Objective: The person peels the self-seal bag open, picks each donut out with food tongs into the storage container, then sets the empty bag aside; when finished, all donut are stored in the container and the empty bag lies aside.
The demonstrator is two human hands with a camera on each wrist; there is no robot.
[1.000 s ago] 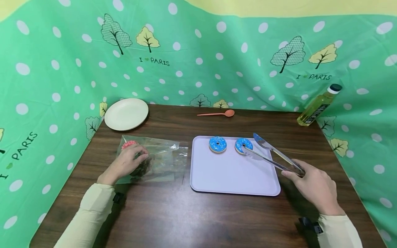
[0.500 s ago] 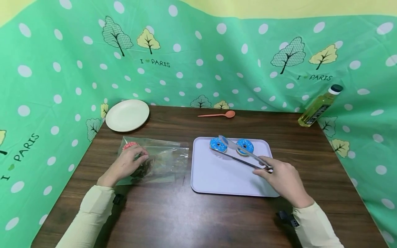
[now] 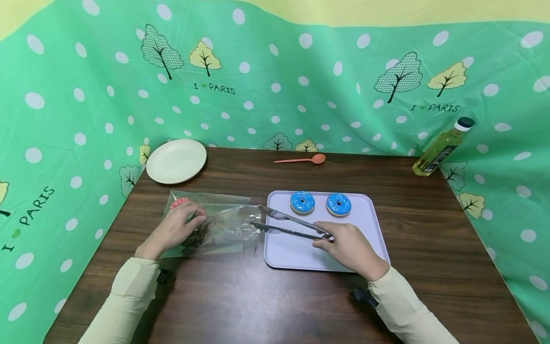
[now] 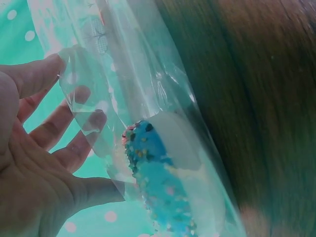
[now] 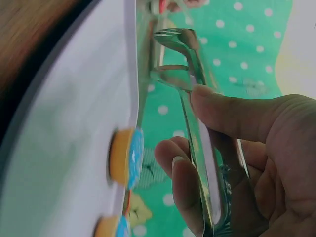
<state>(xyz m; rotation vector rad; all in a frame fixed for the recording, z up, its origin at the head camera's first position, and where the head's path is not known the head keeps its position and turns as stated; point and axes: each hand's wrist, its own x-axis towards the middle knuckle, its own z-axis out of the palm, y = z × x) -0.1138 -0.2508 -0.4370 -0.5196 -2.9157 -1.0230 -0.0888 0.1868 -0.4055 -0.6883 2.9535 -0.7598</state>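
Observation:
My left hand (image 3: 174, 224) holds the clear plastic bag (image 3: 229, 222) near its left end, thumb and fingers at the plastic. In the left wrist view, a sprinkled doughnut (image 4: 160, 182) shows inside the bag beside the hand (image 4: 44, 163). Something pink (image 3: 179, 202) peeks out past my fingers in the head view. My right hand (image 3: 354, 248) grips metal tongs (image 3: 301, 221); their tips are spread and empty, at the bag's right end. Two blue doughnuts (image 3: 302, 203) (image 3: 338, 205) lie on the lilac tray (image 3: 301, 255). The right wrist view shows the tongs (image 5: 195, 64) too.
A white plate (image 3: 176, 161) stands at the back left. An orange spoon (image 3: 318, 158) lies behind the tray. At the back right, an oil bottle (image 3: 439, 150) leans against the green cloth (image 3: 275, 57).
My right hand has carried the tongs leftward, from the right blue doughnut, across the left one, to the bag. Both doughnuts stay on the tray. My left hand has barely moved.

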